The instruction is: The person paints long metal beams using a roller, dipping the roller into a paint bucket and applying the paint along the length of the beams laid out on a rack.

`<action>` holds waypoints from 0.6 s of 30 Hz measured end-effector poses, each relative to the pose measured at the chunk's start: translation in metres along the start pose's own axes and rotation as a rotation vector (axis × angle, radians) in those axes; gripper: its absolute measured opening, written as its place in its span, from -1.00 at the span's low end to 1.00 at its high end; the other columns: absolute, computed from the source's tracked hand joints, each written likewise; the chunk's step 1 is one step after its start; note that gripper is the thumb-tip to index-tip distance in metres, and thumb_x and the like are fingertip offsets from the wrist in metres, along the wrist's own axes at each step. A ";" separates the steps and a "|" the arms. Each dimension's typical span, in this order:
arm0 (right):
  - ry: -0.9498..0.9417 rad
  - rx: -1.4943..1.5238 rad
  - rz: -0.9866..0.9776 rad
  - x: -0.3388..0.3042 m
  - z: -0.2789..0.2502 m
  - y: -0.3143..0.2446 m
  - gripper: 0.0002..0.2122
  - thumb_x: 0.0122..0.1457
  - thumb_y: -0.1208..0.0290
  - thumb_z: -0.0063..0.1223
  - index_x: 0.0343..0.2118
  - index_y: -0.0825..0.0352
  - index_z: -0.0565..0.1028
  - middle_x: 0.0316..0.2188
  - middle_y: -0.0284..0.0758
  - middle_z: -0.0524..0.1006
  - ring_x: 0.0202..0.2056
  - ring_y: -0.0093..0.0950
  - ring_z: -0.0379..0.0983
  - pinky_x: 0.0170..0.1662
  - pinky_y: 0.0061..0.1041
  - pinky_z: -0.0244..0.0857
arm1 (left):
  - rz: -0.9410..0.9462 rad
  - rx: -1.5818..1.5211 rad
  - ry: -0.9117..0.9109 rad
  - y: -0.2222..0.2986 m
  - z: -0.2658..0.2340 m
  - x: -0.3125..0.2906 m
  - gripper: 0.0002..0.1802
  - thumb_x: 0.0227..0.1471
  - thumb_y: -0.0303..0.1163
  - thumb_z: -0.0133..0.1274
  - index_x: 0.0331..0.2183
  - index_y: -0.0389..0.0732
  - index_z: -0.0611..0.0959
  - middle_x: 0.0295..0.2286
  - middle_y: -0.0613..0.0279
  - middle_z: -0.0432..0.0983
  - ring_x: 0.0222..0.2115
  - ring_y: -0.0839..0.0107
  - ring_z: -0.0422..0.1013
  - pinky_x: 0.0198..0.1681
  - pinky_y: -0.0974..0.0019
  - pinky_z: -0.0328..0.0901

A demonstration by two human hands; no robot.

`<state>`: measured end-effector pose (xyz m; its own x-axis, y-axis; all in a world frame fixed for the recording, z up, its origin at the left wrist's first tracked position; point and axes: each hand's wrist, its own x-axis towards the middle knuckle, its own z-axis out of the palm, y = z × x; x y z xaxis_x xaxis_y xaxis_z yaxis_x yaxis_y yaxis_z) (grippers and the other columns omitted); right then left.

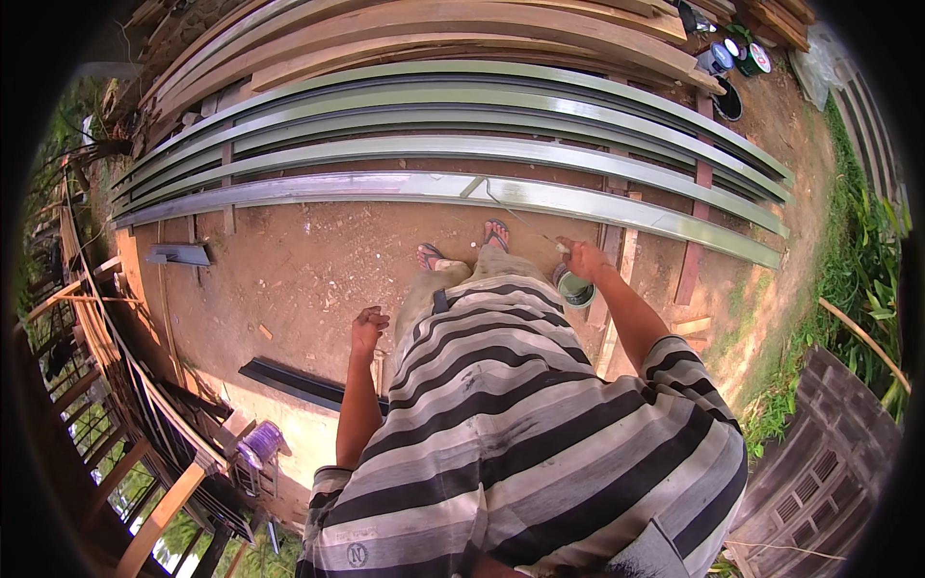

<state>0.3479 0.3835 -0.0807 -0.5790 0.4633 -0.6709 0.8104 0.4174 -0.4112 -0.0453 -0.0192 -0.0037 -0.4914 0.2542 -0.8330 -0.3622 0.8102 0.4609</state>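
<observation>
My right hand (pixel 583 259) is closed around the handle of a paint roller (pixel 472 187). Its thin wire frame reaches away from my hand, and the roller head rests on the nearest long metal beam (pixel 617 206). To the right of the roller this beam looks grey-green; on the left it is paler and bare-looking. Just below my right hand stands a paint bucket (pixel 575 292) with greenish contents, partly hidden by my arm and shirt. Off to my left side, my left hand (pixel 367 328) hangs in the air, its fingers loosely bent and holding nothing.
Several grey-green beams (pixel 434 146) lie parallel beyond, on crosswise supports (pixel 696 231). Stacked timber (pixel 462 24) lies farther back, near paint cans (pixel 753 60). Dark metal lengths (pixel 289 381) and a short grey metal piece (pixel 179 254) lie at left. Grass (pixel 848 231) borders the right.
</observation>
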 end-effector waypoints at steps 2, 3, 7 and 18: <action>-0.030 0.016 -0.039 0.030 0.013 -0.045 -0.48 0.20 0.22 -0.05 0.26 0.12 0.30 -0.12 0.08 0.56 -0.05 0.01 0.50 0.07 -0.10 0.36 | 0.001 -0.010 0.033 -0.012 -0.006 -0.005 -0.55 0.16 -0.25 -0.10 0.05 -0.19 0.51 -0.20 0.11 0.62 -0.18 0.32 0.52 -0.09 0.17 0.30; -0.051 0.007 -0.057 0.043 0.017 -0.069 -0.48 0.21 0.22 -0.07 0.26 0.14 0.30 -0.09 0.09 0.55 -0.03 0.01 0.49 0.09 -0.09 0.34 | -0.008 -0.025 0.047 -0.020 -0.008 -0.008 -0.55 0.17 -0.23 -0.09 0.05 -0.19 0.51 -0.21 0.11 0.63 -0.19 0.32 0.52 -0.10 0.17 0.31; -0.118 -0.008 -0.056 0.096 0.055 -0.136 -0.50 0.29 0.21 -0.24 0.31 0.05 0.24 0.19 -0.01 0.36 0.21 -0.14 0.31 0.28 -0.23 0.16 | -0.044 -0.088 0.089 -0.043 -0.012 -0.030 -0.55 0.17 -0.20 -0.05 0.03 -0.21 0.52 -0.25 0.12 0.64 -0.25 0.35 0.54 -0.20 0.25 0.31; -0.153 -0.014 0.108 0.049 0.018 -0.124 -0.51 0.30 0.13 -0.16 0.29 0.00 0.23 0.02 0.01 0.50 0.05 -0.04 0.45 0.09 -0.10 0.34 | -0.097 -0.078 0.097 -0.064 -0.005 -0.035 -0.55 0.18 -0.18 -0.08 0.01 -0.25 0.53 -0.25 0.07 0.64 -0.26 0.32 0.55 -0.23 0.23 0.31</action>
<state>0.2207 0.3401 -0.0739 -0.4671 0.3821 -0.7974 0.8654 0.3826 -0.3236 -0.0092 -0.0826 -0.0025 -0.5237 0.1214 -0.8432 -0.4705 0.7840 0.4051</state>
